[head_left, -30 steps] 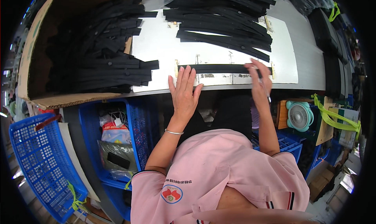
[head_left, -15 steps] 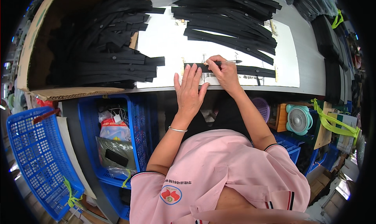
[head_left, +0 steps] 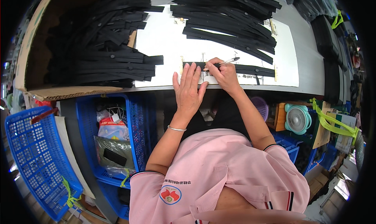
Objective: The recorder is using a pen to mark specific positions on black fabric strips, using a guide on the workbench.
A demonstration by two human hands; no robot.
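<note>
A black fabric strip point(head_left: 250, 70) lies lengthwise on a white board point(head_left: 164, 36) near the table's front edge. My left hand point(head_left: 188, 90) rests flat on the strip's left part, fingers stretched out and pressing it down. In my right hand point(head_left: 226, 78) is a pen point(head_left: 231, 61), gripped near its tip, which meets the strip just right of my left fingers. The pen's back end slants up to the right. Pencil-like marks and tape pieces show on the board around the strip. Beyond it lies a pile of similar black strips point(head_left: 231, 22).
A cardboard box point(head_left: 66, 93) full of black strips point(head_left: 98, 47) stands at the left on the table. Clear plastic bags lie at the back. Below are blue baskets point(head_left: 35, 161), one holding a phone point(head_left: 114, 157). A small turquoise fan point(head_left: 298, 119) stands at the right.
The pen tip has shifted slightly down and toward me across the strip, and the pen is tilted more upward. My left hand stays in place.
</note>
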